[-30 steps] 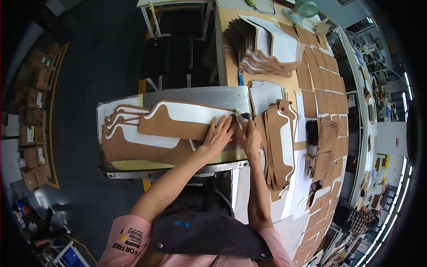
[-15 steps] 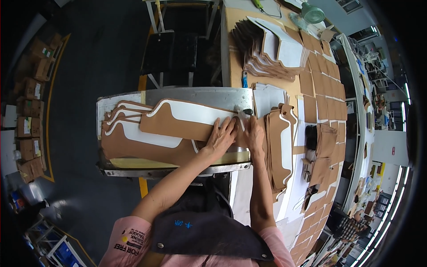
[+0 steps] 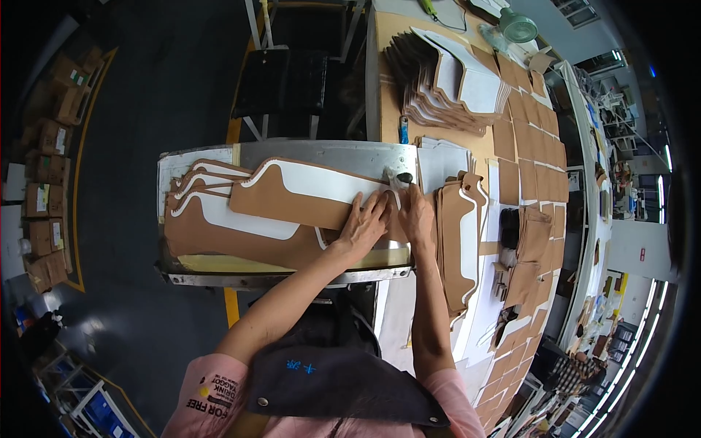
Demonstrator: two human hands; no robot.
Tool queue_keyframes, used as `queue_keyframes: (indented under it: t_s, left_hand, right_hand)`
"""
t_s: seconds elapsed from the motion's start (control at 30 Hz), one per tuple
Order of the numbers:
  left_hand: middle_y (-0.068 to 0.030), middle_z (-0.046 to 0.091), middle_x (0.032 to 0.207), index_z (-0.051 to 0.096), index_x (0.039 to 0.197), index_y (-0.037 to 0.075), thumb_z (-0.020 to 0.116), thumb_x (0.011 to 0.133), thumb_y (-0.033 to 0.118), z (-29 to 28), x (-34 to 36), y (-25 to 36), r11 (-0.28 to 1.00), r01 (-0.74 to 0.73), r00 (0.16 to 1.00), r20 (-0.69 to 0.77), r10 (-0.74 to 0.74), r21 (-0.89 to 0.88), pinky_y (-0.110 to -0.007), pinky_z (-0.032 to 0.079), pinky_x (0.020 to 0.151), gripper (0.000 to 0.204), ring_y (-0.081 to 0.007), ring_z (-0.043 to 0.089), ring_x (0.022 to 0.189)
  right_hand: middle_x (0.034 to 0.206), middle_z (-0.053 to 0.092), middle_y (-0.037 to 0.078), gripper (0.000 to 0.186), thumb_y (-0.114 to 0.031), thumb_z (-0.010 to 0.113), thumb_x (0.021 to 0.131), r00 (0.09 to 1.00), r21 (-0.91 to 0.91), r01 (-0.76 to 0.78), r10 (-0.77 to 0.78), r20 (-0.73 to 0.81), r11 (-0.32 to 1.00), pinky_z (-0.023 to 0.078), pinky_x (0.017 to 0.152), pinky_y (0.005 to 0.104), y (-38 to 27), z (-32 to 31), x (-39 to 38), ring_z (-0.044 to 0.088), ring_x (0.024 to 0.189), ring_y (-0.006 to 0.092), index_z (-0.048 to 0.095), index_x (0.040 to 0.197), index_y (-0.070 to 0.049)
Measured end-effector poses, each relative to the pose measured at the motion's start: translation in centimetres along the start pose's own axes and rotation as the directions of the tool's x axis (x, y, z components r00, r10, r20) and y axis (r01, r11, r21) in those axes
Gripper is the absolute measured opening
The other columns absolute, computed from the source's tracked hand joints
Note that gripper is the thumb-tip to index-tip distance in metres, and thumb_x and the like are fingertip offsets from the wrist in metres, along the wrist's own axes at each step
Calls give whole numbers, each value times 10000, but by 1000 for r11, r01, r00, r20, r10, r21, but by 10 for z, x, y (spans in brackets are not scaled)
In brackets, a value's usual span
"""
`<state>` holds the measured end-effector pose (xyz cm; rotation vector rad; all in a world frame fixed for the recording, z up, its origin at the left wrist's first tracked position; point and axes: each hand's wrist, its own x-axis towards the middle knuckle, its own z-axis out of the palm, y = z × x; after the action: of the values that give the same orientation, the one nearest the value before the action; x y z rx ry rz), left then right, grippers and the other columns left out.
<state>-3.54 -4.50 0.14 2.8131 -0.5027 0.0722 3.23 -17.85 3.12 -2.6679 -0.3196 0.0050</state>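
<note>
Flat on a brown panel with a white inset (image 3: 307,183), my left hand (image 3: 363,223) presses near the panel's right end, fingers stretched out. Close beside it my right hand (image 3: 416,217) is closed round a small tool with a rounded black end (image 3: 404,178), mostly hidden in the fingers. Its tip meets the panel's right end, but the contact itself is hidden. Under this panel several similar brown and white panels (image 3: 241,219) lie fanned out to the left on the metal-topped work stand (image 3: 321,151).
Right of the stand, a stack of brown and white panels (image 3: 458,241) lies on the long table. Farther back are a curved pile of pieces (image 3: 456,80), a blue-handled tool (image 3: 403,130) and a green fan (image 3: 518,27). A black stool (image 3: 283,82) stands beyond; cartons (image 3: 51,201) line the left.
The view has shifted slightly. Both hands stay at nearly the same spot on the panel, and the tool's black end has tipped slightly left and down.
</note>
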Motion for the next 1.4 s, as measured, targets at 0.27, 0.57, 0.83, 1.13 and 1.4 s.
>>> queue_keyframes:
  t_s: [0.27, 0.57, 0.83, 1.13, 1.4]
  left_hand:
    - [-151, 374, 1497, 475, 1398, 56, 596, 906, 321, -1, -1, 0, 1000, 7, 1000, 24, -7, 3, -591, 258, 1123, 572, -326, 311, 1386]
    - [-153, 359, 1505, 477, 1392, 55, 618, 907, 366, -3, 1, -1, 1000, 1, 998, 57, -2, 8, -570, 249, 1125, 593, -312, 306, 1395]
    - [-148, 489, 1362, 605, 1212, 45, 709, 817, 196, -14, 14, -16, 960, -25, 1000, -21, 20, -279, -518, 336, 1065, 436, -311, 417, 1302]
    - [-99, 551, 1103, 534, 1147, 79, 823, 680, 183, -46, 49, -83, 958, 169, 978, 162, -133, -231, -419, 319, 999, 559, -276, 458, 1157]
    - [-67, 574, 1018, 583, 970, 96, 747, 774, 181, -53, 72, -84, 897, 76, 945, 318, 75, -436, -396, 384, 912, 270, -266, 525, 1072]
  right_hand:
    - [863, 643, 247, 170, -177, 607, 923, 999, -29, 47, -48, -5, 998, 489, 618, 511, -7, -2, 6, 636, 733, 441, 529, 950, -29]
    - [846, 654, 239, 201, -212, 614, 923, 999, -10, -19, 19, -46, 1000, 498, 626, 504, -6, -4, 3, 644, 750, 432, 532, 949, -32]
    - [776, 643, 235, 204, -213, 605, 930, 993, 19, -116, 116, -11, 993, 478, 618, 520, 15, -10, -29, 634, 715, 438, 537, 917, -21]
    - [711, 611, 178, 216, -164, 605, 905, 944, 466, -273, 327, -36, 841, 473, 607, 392, 22, -35, -56, 641, 650, 268, 609, 1000, 30]
    - [834, 643, 110, 311, -83, 681, 840, 892, 645, -451, 345, 293, 616, 492, 491, 329, 16, -12, -12, 620, 644, 170, 543, 1109, -9]
